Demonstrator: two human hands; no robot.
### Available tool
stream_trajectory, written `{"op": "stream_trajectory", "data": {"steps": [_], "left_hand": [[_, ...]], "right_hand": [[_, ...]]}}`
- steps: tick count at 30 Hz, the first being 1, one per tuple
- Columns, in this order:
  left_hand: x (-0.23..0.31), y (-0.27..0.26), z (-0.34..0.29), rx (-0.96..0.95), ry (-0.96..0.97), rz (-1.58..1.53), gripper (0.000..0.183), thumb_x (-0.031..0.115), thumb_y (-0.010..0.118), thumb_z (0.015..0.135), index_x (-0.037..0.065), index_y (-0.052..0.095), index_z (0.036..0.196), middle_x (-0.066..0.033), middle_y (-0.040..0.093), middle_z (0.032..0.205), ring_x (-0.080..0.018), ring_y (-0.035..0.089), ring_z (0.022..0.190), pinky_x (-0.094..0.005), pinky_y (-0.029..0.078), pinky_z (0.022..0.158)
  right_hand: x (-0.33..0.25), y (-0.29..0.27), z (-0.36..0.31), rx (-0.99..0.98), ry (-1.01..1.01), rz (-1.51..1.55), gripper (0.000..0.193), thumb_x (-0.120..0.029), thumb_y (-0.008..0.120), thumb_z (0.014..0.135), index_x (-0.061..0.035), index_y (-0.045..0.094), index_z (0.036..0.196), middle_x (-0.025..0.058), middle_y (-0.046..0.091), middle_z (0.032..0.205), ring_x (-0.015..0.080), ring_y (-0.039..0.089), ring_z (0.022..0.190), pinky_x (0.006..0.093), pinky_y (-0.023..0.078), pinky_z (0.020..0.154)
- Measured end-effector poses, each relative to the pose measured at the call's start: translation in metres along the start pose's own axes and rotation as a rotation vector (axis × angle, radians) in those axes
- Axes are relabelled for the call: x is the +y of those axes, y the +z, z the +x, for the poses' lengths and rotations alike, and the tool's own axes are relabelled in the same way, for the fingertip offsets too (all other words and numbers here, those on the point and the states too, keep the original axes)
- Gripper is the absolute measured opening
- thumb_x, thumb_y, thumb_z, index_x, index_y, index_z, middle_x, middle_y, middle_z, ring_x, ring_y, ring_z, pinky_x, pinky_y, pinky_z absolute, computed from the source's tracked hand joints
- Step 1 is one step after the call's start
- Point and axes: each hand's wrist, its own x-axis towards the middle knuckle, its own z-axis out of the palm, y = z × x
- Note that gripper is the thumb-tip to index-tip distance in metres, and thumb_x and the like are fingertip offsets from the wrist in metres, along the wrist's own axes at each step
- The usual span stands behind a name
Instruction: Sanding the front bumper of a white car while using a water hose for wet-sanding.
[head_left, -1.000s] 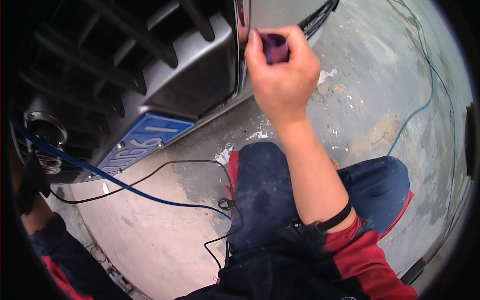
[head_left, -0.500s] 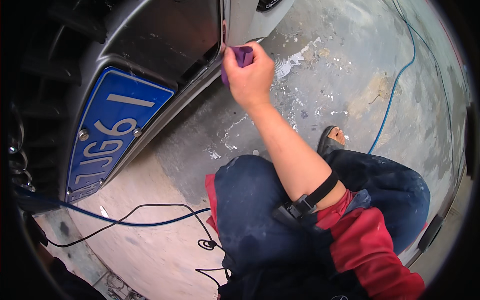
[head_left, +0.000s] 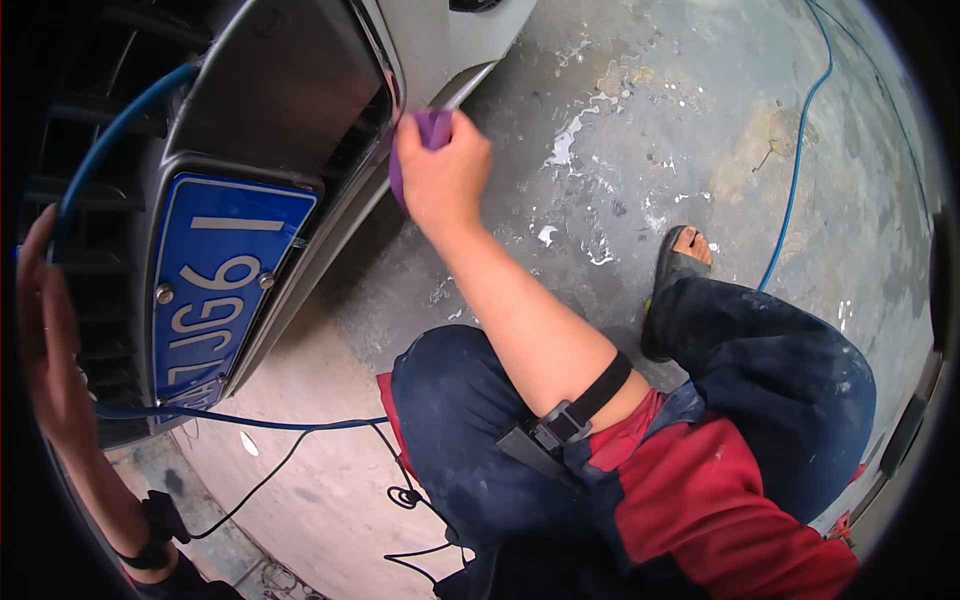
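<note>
My right hand (head_left: pixel 450 180) is closed round a folded purple sheet (head_left: pixel 434 128), which looks like sandpaper. It presses the sheet to the edge of the grey car bumper (head_left: pixel 420 60), close to a seam beside a dark glossy panel (head_left: pixel 285 85). At the far left, my left hand (head_left: pixel 62 350) is up by the black grille (head_left: pixel 105 280), its fingers stretched out. A blue hose (head_left: pixel 130 115) curves from the panel's corner to these fingers; whether they touch it is unclear. Between my hands is a blue licence plate (head_left: pixel 230 270), fixed with round screws.
Another stretch of blue hose (head_left: pixel 270 423) and a thin black cable (head_left: pixel 245 500) cross the pale floor (head_left: pixel 320 490) by my left knee. Puddles lie on the grey floor (head_left: pixel 570 220). A further blue hose (head_left: pixel 795 165) runs along the right, past my sandalled foot (head_left: pixel 685 255).
My left hand and forearm have come into view at the left, and the hose now arches over the grille. The view has shifted; my right hand still holds the purple sheet at the bumper edge.
</note>
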Motion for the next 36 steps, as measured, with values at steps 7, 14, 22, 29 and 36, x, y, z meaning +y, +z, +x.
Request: {"op": "stream_trajectory", "data": {"steps": [7,14,22,29,36], "left_hand": [[0.027,-0.008,0.000,-0.292,-0.241,-0.302,0.049,0.034,0.054,0.113,0.012,0.054,0.157,-0.0012,0.073,0.090,-0.0016,0.058,0.058,-0.0146,0.043,0.050],[0.008,0.019,-0.001,-0.308,-0.185,-0.435,0.055,0.039,0.046,0.115,0.010,0.046,0.161,0.0020,0.059,0.073,-0.0034,0.055,0.053,-0.0161,0.044,0.049],[0.000,0.030,-0.002,-0.402,-0.230,-0.552,0.054,0.039,0.041,0.113,0.011,0.050,0.158,-0.0159,0.061,0.148,-0.0278,0.067,0.130,-0.0412,0.055,0.110],[-0.007,0.034,-0.016,-0.364,-0.148,-0.439,0.055,0.039,0.040,0.114,0.010,0.048,0.160,-0.0133,0.055,0.156,-0.0264,0.064,0.133,-0.0426,0.054,0.112],[-0.003,0.039,-0.015,-0.315,-0.158,-0.450,0.054,0.038,0.039,0.115,0.009,0.050,0.158,-0.0129,0.054,0.158,-0.0245,0.068,0.128,-0.0382,0.055,0.111]], "right_hand": [[0.010,0.003,-0.025,-0.113,-0.005,0.050,0.016,-0.014,0.078,0.088,-0.0005,0.070,0.089,0.0153,0.073,0.077,0.0288,0.072,0.068,0.0383,0.056,0.066],[0.033,-0.002,-0.017,-0.169,-0.433,-0.067,0.012,-0.009,0.081,0.087,-0.0056,0.070,0.090,0.0081,0.072,0.082,0.0247,0.068,0.072,0.0374,0.054,0.070],[0.033,-0.004,-0.010,-0.224,-0.560,-0.064,0.013,-0.005,0.079,0.082,-0.0086,0.067,0.087,0.0076,0.069,0.081,0.0301,0.066,0.079,0.0407,0.048,0.074],[0.011,-0.011,0.004,-0.269,-0.176,0.019,0.012,-0.010,0.080,0.085,-0.0026,0.070,0.087,0.0124,0.072,0.077,0.0288,0.070,0.070,0.0389,0.053,0.070],[0.013,-0.005,-0.023,-0.309,-0.095,0.065,0.014,-0.011,0.080,0.087,-0.0001,0.072,0.089,0.0132,0.074,0.078,0.0238,0.072,0.069,0.0347,0.056,0.068]]}}
